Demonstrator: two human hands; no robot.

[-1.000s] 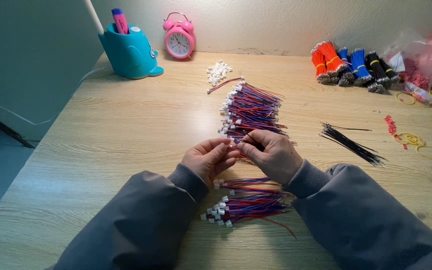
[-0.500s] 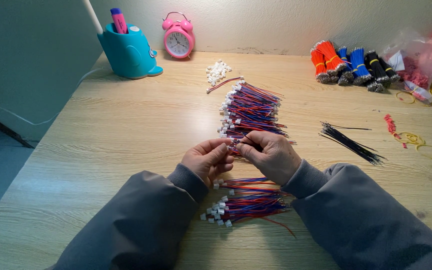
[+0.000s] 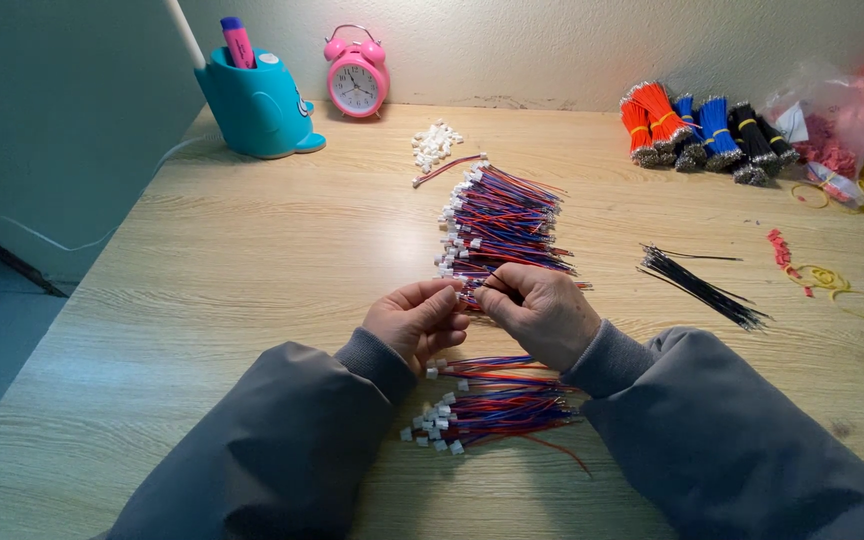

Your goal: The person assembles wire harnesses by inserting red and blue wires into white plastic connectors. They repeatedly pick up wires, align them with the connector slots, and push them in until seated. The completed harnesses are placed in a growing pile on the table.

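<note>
Head view, left hand: left hand (image 3: 414,322) raised just above the wooden surface (image 3: 212,270), fingers curled together, grip pinched on the near end of a thin red-and-blue wire lead (image 3: 468,293).
Head view, right hand: right hand (image 3: 540,312) touching the left at the fingertips, grip closed on the same lead from the other side; exact contact point hidden between the fingers.
Where the lead is: held between both hands, just at the near edge of the large pile of leads (image 3: 500,225) with white plugs.
Near pile: smaller heap of leads (image 3: 492,405) lying between the 2 grey sleeves, close to the body.
Loose parts: cluster of small white connectors (image 3: 434,143) beyond the large pile.
Right side: loose bunch of black wires (image 3: 697,283); bundles of orange, blue and black wires (image 3: 697,125) by the wall; rubber bands (image 3: 832,285) scattered.
Far left: blue pen holder (image 3: 257,105) and pink alarm clock (image 3: 356,78).
Doing it well, as a judgement: hold close to the plug end, keep the thin wires straight, press gently so nothing bends, keep the 2 piles apart.
</note>
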